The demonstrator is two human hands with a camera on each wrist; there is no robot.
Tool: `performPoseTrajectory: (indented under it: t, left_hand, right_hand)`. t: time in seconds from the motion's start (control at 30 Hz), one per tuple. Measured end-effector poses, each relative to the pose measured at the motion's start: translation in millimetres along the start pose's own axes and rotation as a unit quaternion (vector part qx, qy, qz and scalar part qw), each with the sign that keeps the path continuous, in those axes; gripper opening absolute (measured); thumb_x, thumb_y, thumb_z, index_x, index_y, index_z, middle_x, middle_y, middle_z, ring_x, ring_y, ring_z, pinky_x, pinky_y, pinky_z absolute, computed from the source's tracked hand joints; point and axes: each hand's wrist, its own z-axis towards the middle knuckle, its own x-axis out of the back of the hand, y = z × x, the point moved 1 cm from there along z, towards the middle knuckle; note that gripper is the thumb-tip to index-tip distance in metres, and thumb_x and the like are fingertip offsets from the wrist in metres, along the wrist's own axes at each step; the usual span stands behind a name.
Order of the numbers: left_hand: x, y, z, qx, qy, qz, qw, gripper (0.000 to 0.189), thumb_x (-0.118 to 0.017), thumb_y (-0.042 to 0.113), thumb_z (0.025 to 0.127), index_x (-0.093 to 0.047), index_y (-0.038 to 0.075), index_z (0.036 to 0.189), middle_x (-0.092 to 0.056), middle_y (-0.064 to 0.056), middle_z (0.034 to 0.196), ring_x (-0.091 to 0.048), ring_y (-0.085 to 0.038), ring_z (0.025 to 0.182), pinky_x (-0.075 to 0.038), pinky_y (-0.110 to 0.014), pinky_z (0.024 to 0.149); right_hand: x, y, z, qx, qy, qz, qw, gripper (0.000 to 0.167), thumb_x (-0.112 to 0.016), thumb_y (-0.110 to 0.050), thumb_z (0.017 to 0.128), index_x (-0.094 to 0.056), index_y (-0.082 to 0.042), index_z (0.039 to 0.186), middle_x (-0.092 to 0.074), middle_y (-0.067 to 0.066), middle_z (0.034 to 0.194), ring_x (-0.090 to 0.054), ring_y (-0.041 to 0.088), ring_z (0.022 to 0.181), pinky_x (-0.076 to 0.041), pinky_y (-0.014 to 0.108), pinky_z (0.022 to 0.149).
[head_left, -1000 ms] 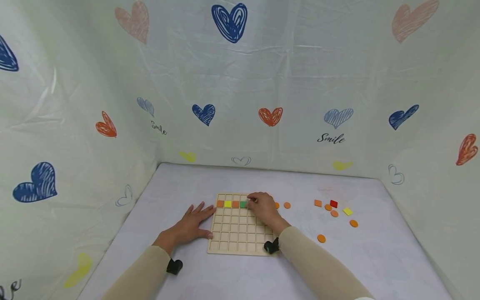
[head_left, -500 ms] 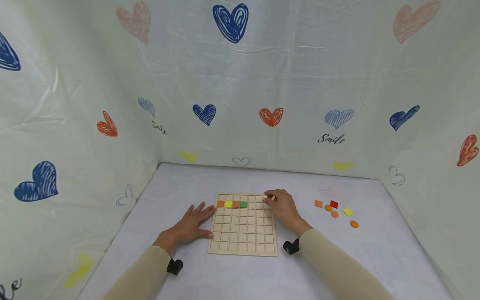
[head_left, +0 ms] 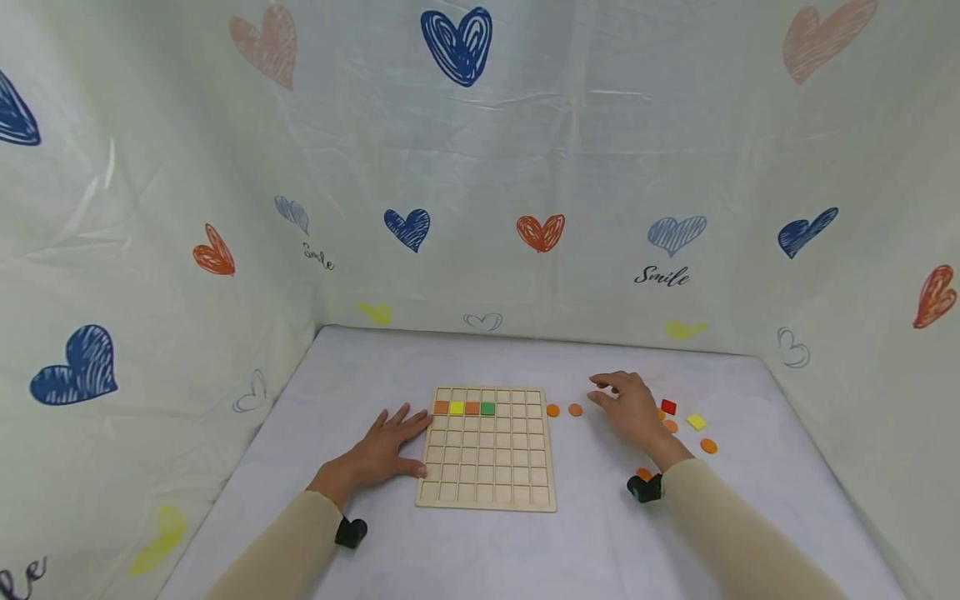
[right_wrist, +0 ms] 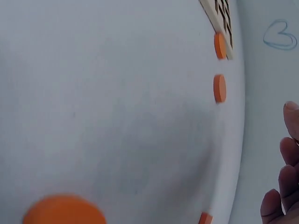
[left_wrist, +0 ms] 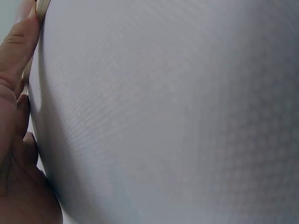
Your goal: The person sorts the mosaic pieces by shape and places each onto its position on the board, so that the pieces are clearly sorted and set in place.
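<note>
White table under a heart curtain

We saw the wooden board on the table, four small square tiles sitting toward its eleven o'clock. At nine o'clock, the left hand touched the board's edge, fingers spread. Past two orange discs at two o'clock, we saw the right hand, thumb and fingertips apart.
</note>
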Motion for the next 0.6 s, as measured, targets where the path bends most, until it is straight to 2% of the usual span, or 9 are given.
performPoseTrajectory:
  t: [0.23, 0.4, 0.5, 0.6]
  left_hand:
    - [1.1, 0.3, -1.3, 0.0, -0.002, 0.002, 1.0, 0.099, -0.084, 0.05, 0.084, -0.038, 0.019, 0.165, -0.035, -0.003, 0.172, -0.011, -0.034, 0.165, 0.0, -0.057, 0.134]
    - [2.5, -0.4, -2.4, -0.005, -0.003, -0.008, 0.9999, 0.098, -0.084, 0.05, 0.085, -0.038, 0.017, 0.165, -0.035, -0.005, 0.172, -0.012, -0.036, 0.165, 0.0, -0.058, 0.134]
    - [2.5, -0.8, -2.1, -0.008, -0.004, -0.006, 0.9999, 0.099, -0.084, 0.051, 0.085, -0.038, 0.017, 0.165, -0.035, -0.006, 0.172, -0.012, -0.036, 0.165, 0.0, -0.058, 0.134]
    - [1.8, -1.4, -1.7, -0.007, -0.003, -0.001, 1.0, 0.099, -0.083, 0.052, 0.085, -0.038, 0.017, 0.165, -0.035, -0.006, 0.172, -0.013, -0.036, 0.165, 0.0, -0.058, 0.134]
  right_hand:
    - [28.4, 32.1, -3.1, 0.004, -0.032, -0.009, 0.9994, 0.043, -0.072, -0.021, 0.1, -0.067, -0.007, 0.14, -0.063, 0.019, 0.142, -0.048, 0.037, 0.126, -0.049, 0.057, 0.103]
    - [41.5, 44.8, -6.8, 0.012, -0.047, -0.027, 0.9985, 0.043, -0.072, -0.02, 0.1, -0.066, -0.004, 0.14, -0.06, 0.024, 0.143, -0.045, 0.042, 0.13, -0.044, 0.065, 0.109]
    - [45.1, 54.4, -8.4, 0.016, -0.044, -0.039, 0.9981, 0.042, -0.073, -0.022, 0.1, -0.068, -0.003, 0.138, -0.062, 0.024, 0.141, -0.047, 0.042, 0.128, -0.045, 0.063, 0.107]
    - [46.6, 64.7, -9.1, 0.018, -0.039, -0.061, 0.9972, 0.042, -0.074, -0.023, 0.1, -0.069, -0.004, 0.136, -0.065, 0.022, 0.135, -0.05, 0.038, 0.118, -0.05, 0.052, 0.095]
